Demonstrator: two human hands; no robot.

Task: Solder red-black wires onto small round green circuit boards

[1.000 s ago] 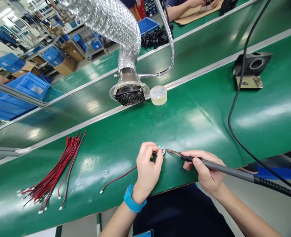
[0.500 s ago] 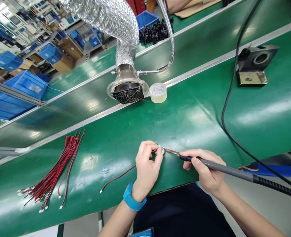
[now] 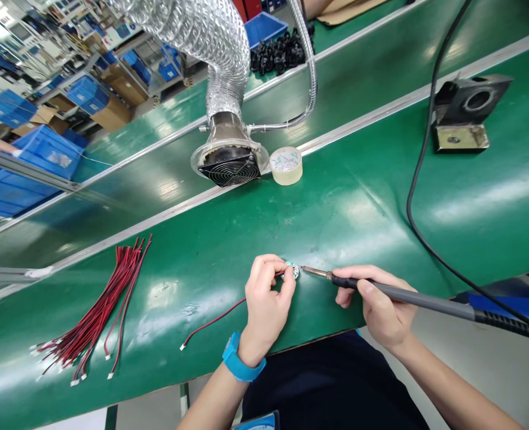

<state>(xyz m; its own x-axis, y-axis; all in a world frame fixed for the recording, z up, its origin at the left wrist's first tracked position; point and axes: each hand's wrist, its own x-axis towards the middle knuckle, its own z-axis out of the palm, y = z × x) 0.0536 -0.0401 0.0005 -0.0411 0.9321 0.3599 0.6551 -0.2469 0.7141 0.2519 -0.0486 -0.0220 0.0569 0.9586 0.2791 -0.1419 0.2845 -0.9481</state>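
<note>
My left hand (image 3: 269, 295), with a blue band on its wrist, pinches a small round circuit board (image 3: 294, 270) and the end of a red-and-black wire (image 3: 214, 321). The wire trails left over the green work surface (image 3: 336, 221) to a white connector. My right hand (image 3: 383, 304) is closed around a soldering iron (image 3: 407, 297). The iron's tip points left, just right of the board, with a small gap between them. A bundle of red-and-black wires (image 3: 103, 304) with white connectors lies at the left.
A fume hose with a fan (image 3: 232, 167) hangs beyond my hands, beside a roll of tape (image 3: 286, 166). An iron stand (image 3: 464, 113) sits at the back right. A black cable (image 3: 410, 203) crosses the right side. Blue bins and a person's arm are at the far left.
My right hand has moved slightly right, drawing the iron's tip back from the board. More of the board shows. At the far left, a person's arm reaches further over a blue bin.
</note>
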